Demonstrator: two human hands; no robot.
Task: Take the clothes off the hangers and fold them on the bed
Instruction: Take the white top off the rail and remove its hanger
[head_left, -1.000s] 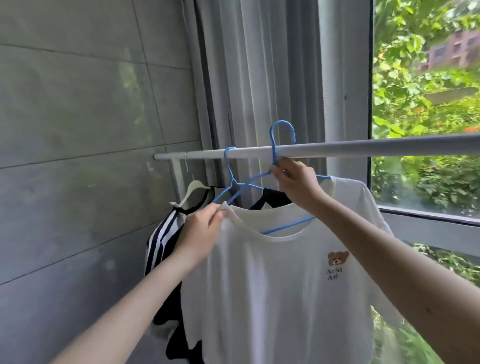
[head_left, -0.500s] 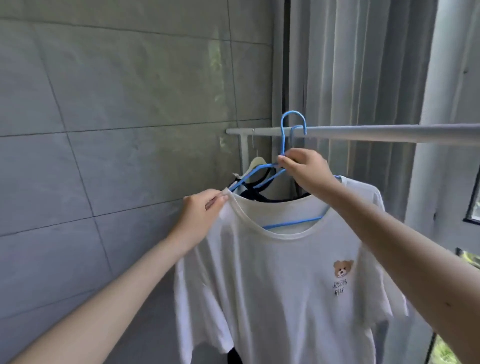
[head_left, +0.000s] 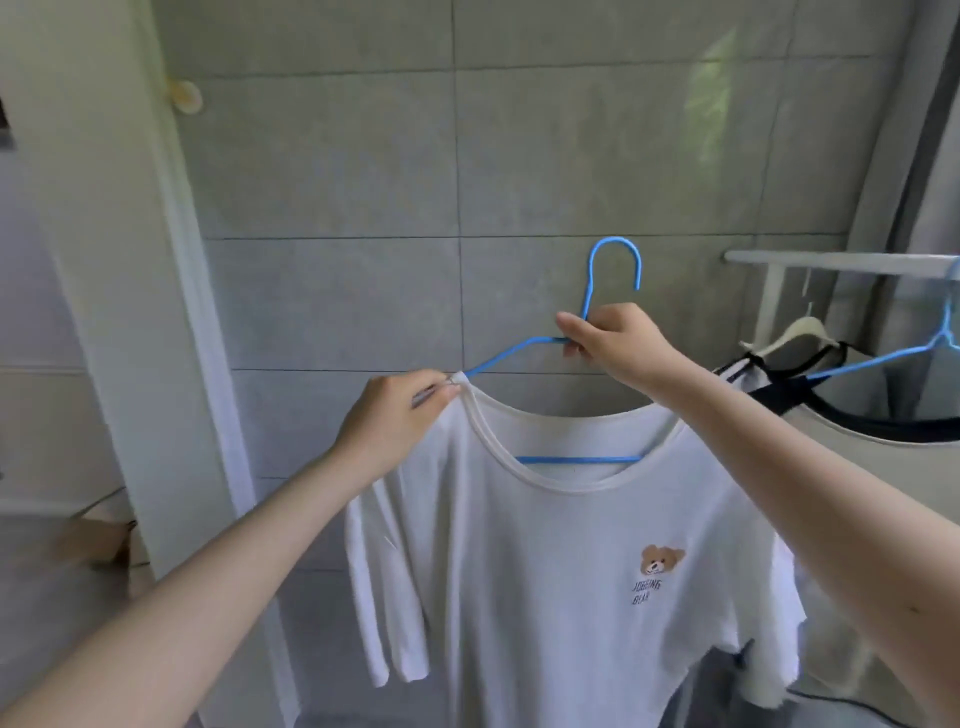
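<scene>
The right hand (head_left: 610, 340) grips the blue hanger (head_left: 576, 395) at the neck just under its hook, fingers curled round the wire, so the whole load hangs from that one point. The left hand (head_left: 400, 415) pinches the shirt's shoulder seam by the collar, where the hanger's left arm comes out of the neckline. That looks like the hold for drawing the fabric off the hanger's end while the other hand keeps the frame steady. Both forearms reach up and forward, the right one higher and crossing in front of the shirt's far shoulder.

The white T-shirt (head_left: 561, 571), with a small bear print on the chest, hangs in the air on the hanger, clear of the rail (head_left: 831, 262) at the right edge of the view. Another blue hanger (head_left: 898, 358) with a dark-trimmed garment (head_left: 872, 431) is on that rail. A grey tiled wall (head_left: 467, 182) stands behind. The bed is not in view, so folding looks some way off.
</scene>
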